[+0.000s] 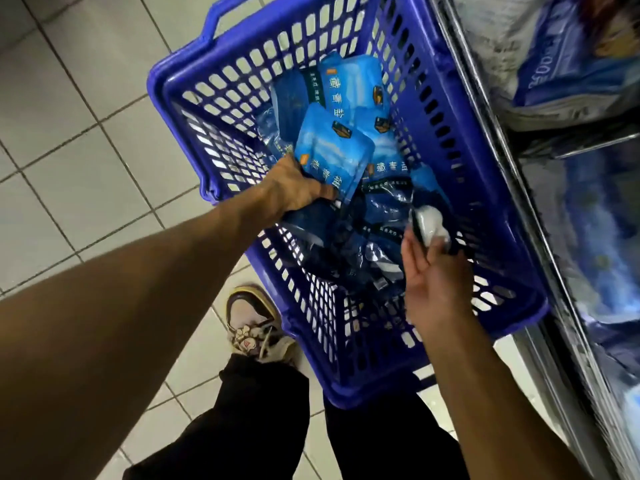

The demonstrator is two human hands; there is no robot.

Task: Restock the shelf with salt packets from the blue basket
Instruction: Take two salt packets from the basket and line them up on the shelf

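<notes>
A blue plastic basket [180,98] stands on the tiled floor with several blue salt packets [349,88] piled inside. My left hand [294,188] reaches into the basket and grips one blue salt packet [332,147] by its lower edge, tilting it up off the pile. My right hand [436,271] is inside the basket near its right wall, palm turned up, its fingertips pinching the pale end of another packet [427,225]; this part is blurred.
Metal shelving [540,216] runs along the right, close against the basket, holding blue and white bags [568,64]. Pale floor tiles [76,126] spread to the left. My shoe [249,323] and dark trousers [263,417] are just below the basket's near corner.
</notes>
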